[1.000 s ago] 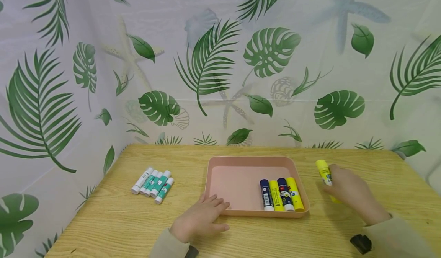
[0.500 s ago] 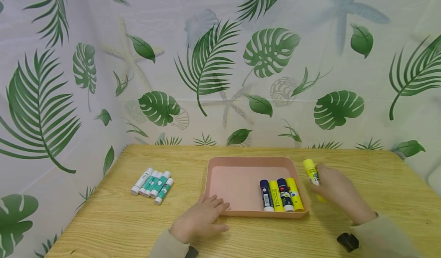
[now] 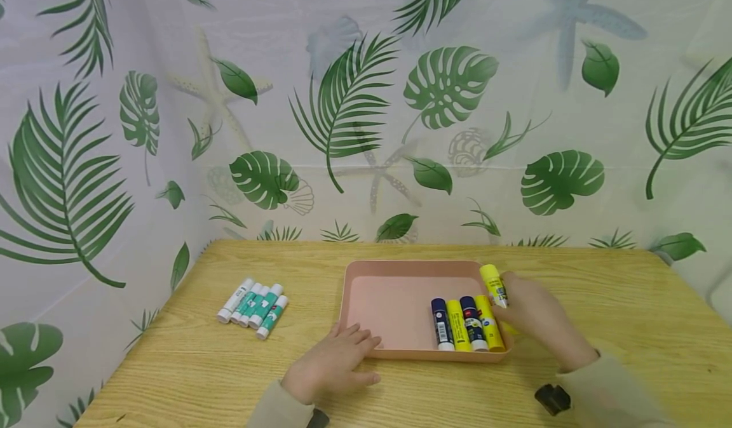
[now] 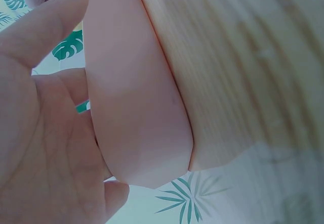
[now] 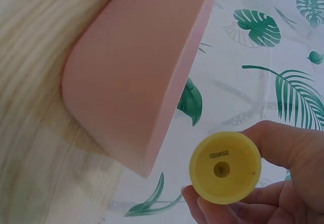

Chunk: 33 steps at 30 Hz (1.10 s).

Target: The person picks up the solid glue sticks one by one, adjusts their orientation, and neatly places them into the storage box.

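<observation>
A yellow glue stick (image 3: 493, 283) is gripped between the thumb and fingers of my right hand (image 3: 534, 307), above the right rim of the pink tray (image 3: 394, 353). In the right wrist view the round yellow base of this glue stick (image 5: 225, 168) faces the camera. Inside the tray, several glue sticks lie side by side at the right end: a navy one (image 3: 441, 325), a yellow one (image 3: 458, 326), another navy one (image 3: 474, 323) and another yellow one (image 3: 490, 326). My left hand (image 3: 334, 361) rests on the tray's front left corner, its fingers extended over the rim.
To the left of the tray, several smaller white and teal glue sticks (image 3: 254, 304) lie in a group on the wooden table (image 3: 189, 364). Behind the table hangs a leaf-patterned curtain (image 3: 366, 129).
My right hand has moved left with the yellow glue stick, from the table beside the tray to over its right rim. The left hand stays where it was.
</observation>
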Motion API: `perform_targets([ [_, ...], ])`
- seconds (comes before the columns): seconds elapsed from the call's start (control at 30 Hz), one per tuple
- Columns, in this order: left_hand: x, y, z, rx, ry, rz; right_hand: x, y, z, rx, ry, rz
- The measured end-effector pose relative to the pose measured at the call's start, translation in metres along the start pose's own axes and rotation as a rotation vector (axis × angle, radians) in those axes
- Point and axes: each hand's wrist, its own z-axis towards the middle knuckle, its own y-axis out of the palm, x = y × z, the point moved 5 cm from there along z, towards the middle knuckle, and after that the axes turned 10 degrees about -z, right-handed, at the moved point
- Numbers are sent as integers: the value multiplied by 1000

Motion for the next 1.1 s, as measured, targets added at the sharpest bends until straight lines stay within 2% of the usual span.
perform_targets([
  [0.47,-2,1,1,2,6,0,-27,15,9,-69,43,101],
  [0.77,-2,1,1,9,12,-1,-43,24,11,-35,13,135],
  [0.93,-2,1,1,6,10,-3,-52,26,14,-39,12,109],
  [1.1,-3,2,1,2,5,-4,-63,25,16,-11,-19,88],
])
